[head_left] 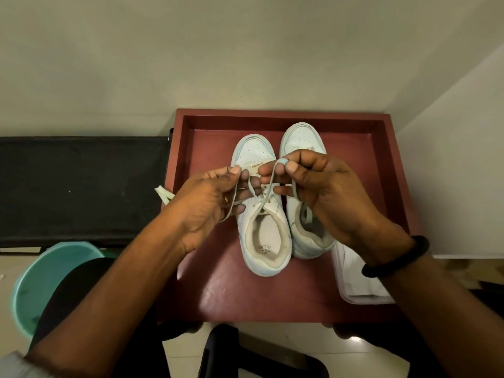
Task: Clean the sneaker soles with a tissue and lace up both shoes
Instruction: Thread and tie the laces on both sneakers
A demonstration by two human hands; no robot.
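Left hand [207,203] and right hand [324,186] each pinch the lace [266,190] of the near shoe [263,241]; we judge its knot unfinished, far shoe [302,137] pending.

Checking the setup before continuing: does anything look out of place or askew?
A loose white strip, likely a lace, hangs over the red tray's left rim, half off it. Nothing else stands out.

dim warm light, glare on red tray [218,290] near edge, fisheye bend + blur at edges
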